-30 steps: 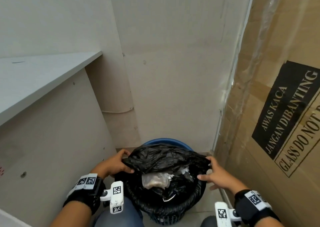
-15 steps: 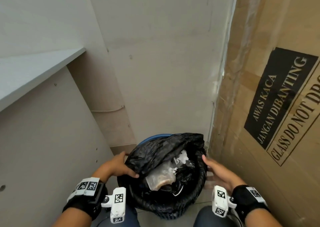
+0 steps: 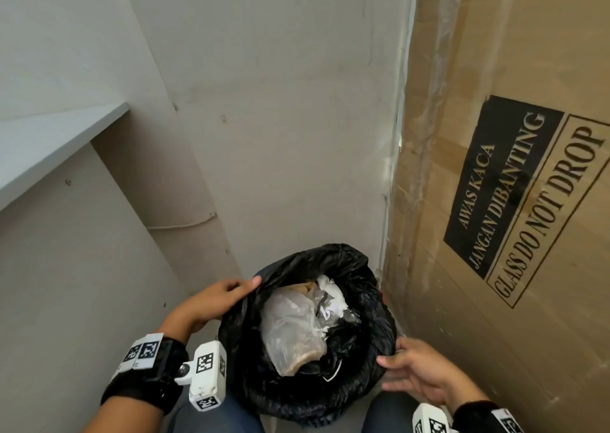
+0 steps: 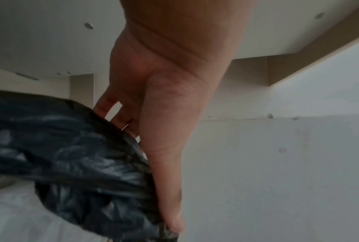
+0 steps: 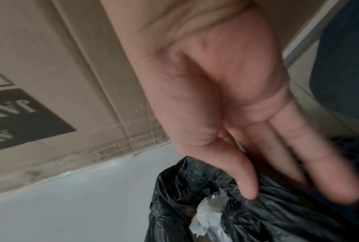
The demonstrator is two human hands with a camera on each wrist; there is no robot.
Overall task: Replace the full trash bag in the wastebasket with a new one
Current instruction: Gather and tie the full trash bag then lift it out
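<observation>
Bag (image 3: 359,267) rim: left hand (image 3: 211,300) pinching; right hand (image 3: 419,371) fingers loose, touching; carton (image 3: 495,201) crowds right.

A plain off-white wall (image 3: 290,109) fills the far side of a narrow corner. On the left, a pale grey shelf top (image 3: 49,148) juts out above a beige side panel (image 3: 76,284). On the right stands a tall brown cardboard box (image 3: 515,53) printed "GLASS DO NOT DROP". The light is soft and even.
</observation>
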